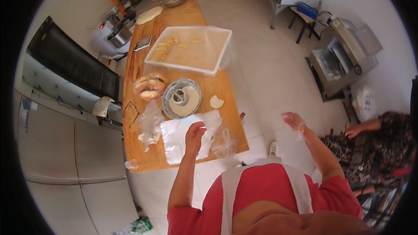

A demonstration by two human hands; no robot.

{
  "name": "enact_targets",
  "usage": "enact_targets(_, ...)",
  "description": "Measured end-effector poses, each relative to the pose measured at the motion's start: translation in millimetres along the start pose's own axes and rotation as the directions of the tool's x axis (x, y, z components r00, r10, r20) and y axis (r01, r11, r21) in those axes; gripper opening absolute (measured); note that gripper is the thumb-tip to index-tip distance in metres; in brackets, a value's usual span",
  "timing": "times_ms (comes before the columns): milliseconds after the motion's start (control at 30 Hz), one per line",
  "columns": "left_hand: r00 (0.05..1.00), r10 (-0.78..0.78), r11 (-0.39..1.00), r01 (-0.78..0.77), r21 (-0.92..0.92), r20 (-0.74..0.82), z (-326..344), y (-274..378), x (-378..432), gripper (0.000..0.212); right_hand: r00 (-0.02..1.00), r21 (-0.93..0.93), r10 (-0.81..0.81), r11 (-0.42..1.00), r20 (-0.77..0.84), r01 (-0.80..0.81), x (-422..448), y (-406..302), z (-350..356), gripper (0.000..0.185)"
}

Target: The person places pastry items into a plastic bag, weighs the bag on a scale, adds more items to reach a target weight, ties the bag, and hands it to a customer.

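My left hand [195,138] hovers above a stack of white plastic sheets [173,143] at the near end of the wooden table, its thumb and fingers a little apart and nothing seen in them. Off the table's right side, over the floor, my right hand [294,121] wears a clear plastic glove; its fingers are blurred together. Beyond the sheets stands a metal bowl [165,102] of pale flour [192,99], with a metal ring cutter [179,97] resting in it. A flat pale dough round [216,102], notched at one edge, lies right of the bowl.
Bagged bread rolls [150,86], crumpled clear plastic bags [225,143] and a small scale [143,43] share the table with a white tray [214,70] of small dough pieces. Farther off lies a dough slab [150,15]. Another person [369,150] is close on my right, near a steel machine [343,55].
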State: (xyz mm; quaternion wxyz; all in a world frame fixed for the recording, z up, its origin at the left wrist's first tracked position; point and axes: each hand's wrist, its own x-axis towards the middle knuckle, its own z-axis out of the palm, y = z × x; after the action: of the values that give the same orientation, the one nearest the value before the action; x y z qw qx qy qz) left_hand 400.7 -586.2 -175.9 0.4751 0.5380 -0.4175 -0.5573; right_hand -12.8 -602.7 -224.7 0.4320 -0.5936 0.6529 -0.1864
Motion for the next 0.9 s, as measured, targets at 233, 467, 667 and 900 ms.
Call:
enact_targets(233, 0.981, -0.106, 0.994, 0.108, 0.002, -0.163, 86, -5, 26, 0.023, 0.974, 0.178, -0.164, 0.975, 0.159, 0.135, 160, 4, -75, 0.021)
enact_targets(467, 0.923, -0.179, 0.978, 0.205, 0.04, -0.342, 123, 9, 14, 0.022, 0.83, 0.705, -0.383, 0.709, 0.405, -0.017, 275, -160, -45, 0.018)
enact_targets(667, 0.89, 0.037, 0.982, 0.052, 0.18, -0.454, 109, -4, 81, 0.023, 0.925, 0.76, -0.077, 0.597, 0.373, -0.257, 386, -215, 35, 0.023)
enact_targets(900, 0.827, 0.422, 0.695, -0.033, 0.718, -0.371, 141, 23, 286, 0.054, 0.78, 0.695, -0.533, 0.695, 0.329, 0.182, 522, -203, 88, 0.037)
